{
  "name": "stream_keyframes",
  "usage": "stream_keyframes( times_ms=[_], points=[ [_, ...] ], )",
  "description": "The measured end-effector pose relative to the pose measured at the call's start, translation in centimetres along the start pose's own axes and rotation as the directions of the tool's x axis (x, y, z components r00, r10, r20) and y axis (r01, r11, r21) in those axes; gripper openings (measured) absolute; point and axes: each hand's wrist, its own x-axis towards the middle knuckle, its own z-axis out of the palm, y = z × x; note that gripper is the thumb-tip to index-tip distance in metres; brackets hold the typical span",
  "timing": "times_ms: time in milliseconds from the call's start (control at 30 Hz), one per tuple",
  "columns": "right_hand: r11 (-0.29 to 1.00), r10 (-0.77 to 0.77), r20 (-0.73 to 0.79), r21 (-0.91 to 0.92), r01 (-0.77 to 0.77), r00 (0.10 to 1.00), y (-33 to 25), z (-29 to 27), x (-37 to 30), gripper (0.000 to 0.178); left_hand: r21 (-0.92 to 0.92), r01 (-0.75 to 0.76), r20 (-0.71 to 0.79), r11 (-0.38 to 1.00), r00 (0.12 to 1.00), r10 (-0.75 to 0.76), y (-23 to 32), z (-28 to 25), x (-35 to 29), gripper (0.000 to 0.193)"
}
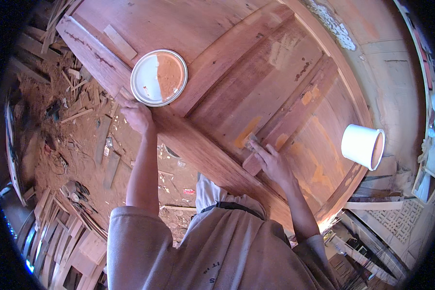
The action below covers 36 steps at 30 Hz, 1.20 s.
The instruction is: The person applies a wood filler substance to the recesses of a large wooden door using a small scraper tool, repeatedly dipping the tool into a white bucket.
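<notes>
A large reddish-brown panelled wooden door (246, 96) lies in front of me, with orange filler smeared on several places. At its near left edge my left hand (137, 116) is closed around the wood, right beside a round white lid (145, 79); part of the fingers is hard to make out. Orange-brown paste covers the lid's right half. My right hand (274, 164) grips a small putty knife (250, 141), its blade against the door beside a streak of filler. The handle is mostly hidden by the fingers.
A white bucket (357, 146) with orange paste inside lies tilted at the door's right edge. A thin wood strip (120, 42) rests near the lid. Wood scraps (112, 169) litter the earth floor at left, and a pile of offcuts (77, 241) lies lower left.
</notes>
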Motion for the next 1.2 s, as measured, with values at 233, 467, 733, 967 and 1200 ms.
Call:
stream_keyframes(
  times_ms=[233, 467, 733, 967, 1200],
  points=[
    [0.989, -0.035, 0.011, -0.146, 0.036, 0.999, 0.3, 2.1, 0.7, 0.047, 0.051, 0.013, -0.015, 0.999, 1.0, -0.012, -0.1, 0.2, 0.2, 0.054],
    [0.997, -0.053, -0.094, -0.067, 0.047, 0.994, 1.7, -1.0, -0.2, 0.044, 0.086, 0.021, -0.035, 0.996, 0.999, -0.018, -0.7, 0.7, 0.5, 0.053],
    [0.99, -0.055, -0.126, -0.133, 0.038, 0.99, 3.0, 0.6, 1.0, 0.044, 0.084, 0.041, -0.025, 0.996, 0.999, -0.039, 0.2, 0.4, 0.1, 0.054],
    [0.999, -0.042, -0.335, 0.002, 0.045, 0.941, 3.8, -0.6, 3.0, 0.045, 0.088, -0.008, -0.043, 0.996, 0.999, 0.012, -0.6, 0.8, 0.4, 0.052],
    [0.977, 0.086, -0.186, -0.178, -0.12, 0.979, 3.6, -0.1, 1.9, 0.044, 0.096, -0.009, -0.026, 0.995, 1.0, 0.012, -0.5, 0.8, 0.3, 0.049]
  ],
)
